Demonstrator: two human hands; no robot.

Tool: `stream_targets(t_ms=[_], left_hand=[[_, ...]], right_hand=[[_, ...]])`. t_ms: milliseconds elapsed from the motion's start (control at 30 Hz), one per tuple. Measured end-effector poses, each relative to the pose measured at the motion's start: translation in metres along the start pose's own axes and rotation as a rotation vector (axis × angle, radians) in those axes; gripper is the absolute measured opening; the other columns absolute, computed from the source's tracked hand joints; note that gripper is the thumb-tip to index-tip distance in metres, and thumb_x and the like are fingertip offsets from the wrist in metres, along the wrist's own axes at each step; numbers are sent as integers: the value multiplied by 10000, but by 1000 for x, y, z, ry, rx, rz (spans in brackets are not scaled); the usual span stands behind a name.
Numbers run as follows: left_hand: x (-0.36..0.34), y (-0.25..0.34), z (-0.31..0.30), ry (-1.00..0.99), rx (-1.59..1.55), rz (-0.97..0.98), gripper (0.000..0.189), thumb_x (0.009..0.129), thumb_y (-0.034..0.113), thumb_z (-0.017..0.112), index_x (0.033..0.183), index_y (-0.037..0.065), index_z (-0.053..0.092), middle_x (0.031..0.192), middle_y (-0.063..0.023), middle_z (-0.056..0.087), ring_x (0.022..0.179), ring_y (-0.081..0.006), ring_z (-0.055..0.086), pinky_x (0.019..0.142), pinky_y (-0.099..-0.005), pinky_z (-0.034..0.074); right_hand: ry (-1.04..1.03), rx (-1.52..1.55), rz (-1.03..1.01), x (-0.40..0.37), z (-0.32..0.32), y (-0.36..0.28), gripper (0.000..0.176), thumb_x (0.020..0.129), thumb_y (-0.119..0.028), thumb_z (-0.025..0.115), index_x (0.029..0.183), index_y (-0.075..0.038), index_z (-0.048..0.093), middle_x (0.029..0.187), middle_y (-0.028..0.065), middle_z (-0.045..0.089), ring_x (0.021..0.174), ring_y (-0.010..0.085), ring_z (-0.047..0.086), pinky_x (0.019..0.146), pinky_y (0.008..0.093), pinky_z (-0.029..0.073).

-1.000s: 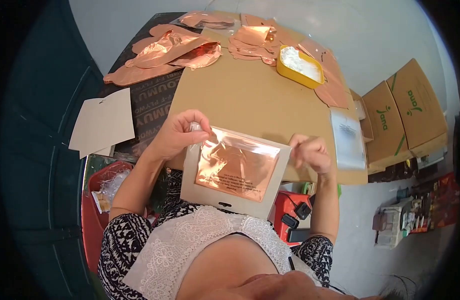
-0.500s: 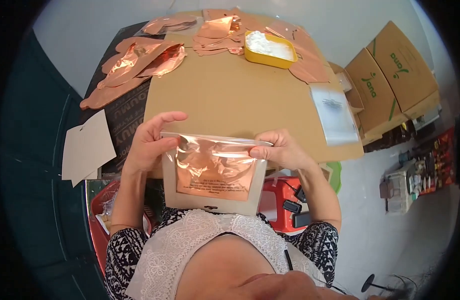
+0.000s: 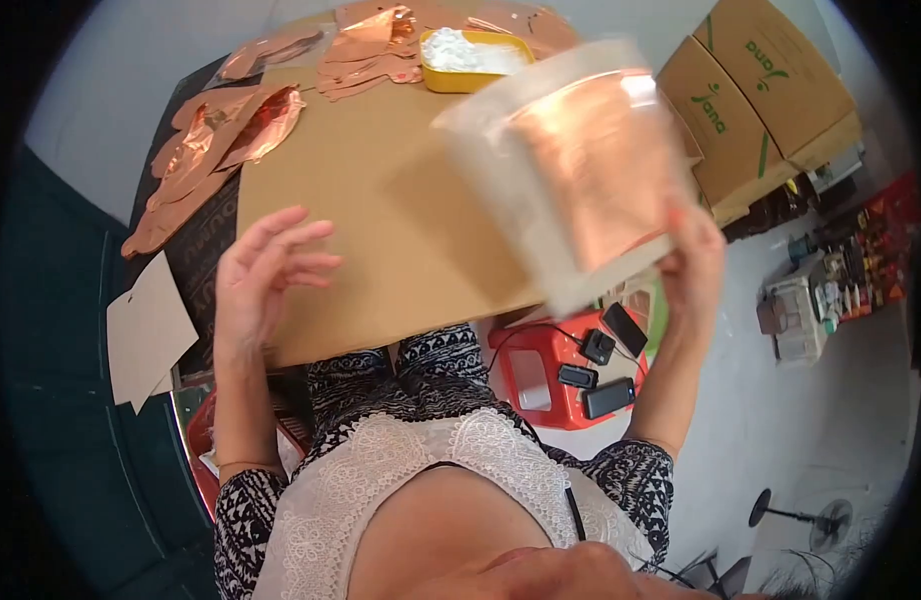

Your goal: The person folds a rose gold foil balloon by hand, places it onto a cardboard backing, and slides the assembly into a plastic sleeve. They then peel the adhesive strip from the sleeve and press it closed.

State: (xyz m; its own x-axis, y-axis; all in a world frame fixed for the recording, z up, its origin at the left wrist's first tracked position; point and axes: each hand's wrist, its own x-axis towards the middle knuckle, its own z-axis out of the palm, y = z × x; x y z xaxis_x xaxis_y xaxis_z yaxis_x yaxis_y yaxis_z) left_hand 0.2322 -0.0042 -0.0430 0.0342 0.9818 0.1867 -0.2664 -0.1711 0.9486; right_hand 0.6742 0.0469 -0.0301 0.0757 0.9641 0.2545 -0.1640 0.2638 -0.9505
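My right hand (image 3: pixel 695 255) grips the lower right edge of a clear plastic packet (image 3: pixel 606 165), raised and tilted over the right side of the table. A copper-coloured foil sheet shows inside it, with a pale border around the foil; motion blurs the packet. My left hand (image 3: pixel 271 272) hovers over the table's near left part, fingers spread, with nothing in it. Beneath both is a brown cardboard sheet (image 3: pixel 371 240). Whatever lies behind the packet on the table's right side is hidden.
Copper foil pieces (image 3: pixel 216 150) lie at the far left. A yellow tub (image 3: pixel 471 78) of white material stands at the back. Grey cards (image 3: pixel 151 325) are at the left edge. Phones and small black devices sit on a red stool (image 3: pixel 526 375). Cardboard boxes (image 3: pixel 746 110) stand at right.
My right hand has carried the packet from in front of my chest up and to the right. My left hand has let go of it and spread its fingers. The view has shifted.
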Motion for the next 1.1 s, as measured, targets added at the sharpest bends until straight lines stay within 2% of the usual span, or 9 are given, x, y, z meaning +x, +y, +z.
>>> stream_targets(t_ms=[100, 300, 400, 500, 600, 733, 900, 967, 1100], left_hand=[[-3, -8, -25, 24, -27, -12, 319, 970, 149, 477, 1200, -71, 503, 1056, -251, 646, 809, -294, 696, 653, -323, 589], [-4, -11, -38, 47, -79, 36, 263, 988, 138, 448, 1122, -71, 537, 954, -250, 664, 758, -288, 699, 631, -322, 595], [-3, -11, -35, 43, -88, 32, 263, 992, 133, 439, 1109, -79, 541, 946, -249, 666, 749, -281, 699, 630, -320, 595], [-3, -11, -33, 50, -84, 31, 260, 994, 132, 437, 1096, -79, 550, 936, -248, 669, 744, -275, 699, 627, -317, 594], [-4, -12, -30, 73, -71, 26, 254, 993, 137, 446, 1084, -75, 553, 922, -238, 674, 730, -262, 699, 617, -310, 594], [-5, -14, -30, 91, -68, 11, 249, 988, 140, 459, 1070, -74, 556, 907, -229, 678, 720, -258, 699, 614, -306, 594], [-1, -16, -18, 84, -16, -15, 238, 979, 137, 475, 1056, -68, 567, 896, -218, 681, 683, -243, 689, 585, -291, 575], [0, -15, -7, 60, 37, -46, 228, 977, 131, 475, 1054, -56, 580, 891, -204, 684, 667, -223, 680, 590, -286, 563], [-3, -13, 32, -14, 187, -104, 202, 964, 115, 496, 1062, -17, 614, 906, -151, 690, 657, -155, 650, 608, -268, 535]], right_hand=[[291, 149, -272, -10, -83, -10, 204, 951, -210, 569, 1017, -19, 602, 740, -23, 570, 435, 23, 268, 396, 205, 188], [752, 100, -492, -38, -184, 10, 182, 933, -204, 594, 943, -23, 574, 862, 61, 642, 425, 43, 255, 391, 229, 188], [1050, -89, -334, -36, -233, 46, 303, 909, -267, 637, 997, 11, 556, 855, 94, 654, 444, 54, 314, 387, 219, 206], [962, 204, -49, -39, -287, 92, 362, 893, -319, 632, 979, 20, 539, 892, 192, 678, 431, 68, 353, 372, 216, 241], [1285, -40, 176, -39, -291, 125, 335, 904, -293, 592, 986, 26, 534, 899, 254, 674, 404, 81, 364, 360, 219, 271], [1199, -53, 329, -40, -286, 153, 266, 898, -191, 554, 1039, 35, 559, 908, 266, 676, 373, 83, 347, 352, 234, 274], [970, -26, 35, -3, -207, 102, 235, 883, -163, 562, 1020, 22, 612, 821, 135, 684, 406, 53, 333, 361, 207, 223], [746, -3, -111, 11, -144, 66, 273, 906, -147, 536, 1086, 47, 604, 767, 91, 653, 417, 38, 313, 375, 205, 201], [24, 135, -50, 16, -14, 22, 275, 921, -104, 516, 1140, 41, 597, 804, 89, 663, 455, 17, 310, 405, 193, 208]])
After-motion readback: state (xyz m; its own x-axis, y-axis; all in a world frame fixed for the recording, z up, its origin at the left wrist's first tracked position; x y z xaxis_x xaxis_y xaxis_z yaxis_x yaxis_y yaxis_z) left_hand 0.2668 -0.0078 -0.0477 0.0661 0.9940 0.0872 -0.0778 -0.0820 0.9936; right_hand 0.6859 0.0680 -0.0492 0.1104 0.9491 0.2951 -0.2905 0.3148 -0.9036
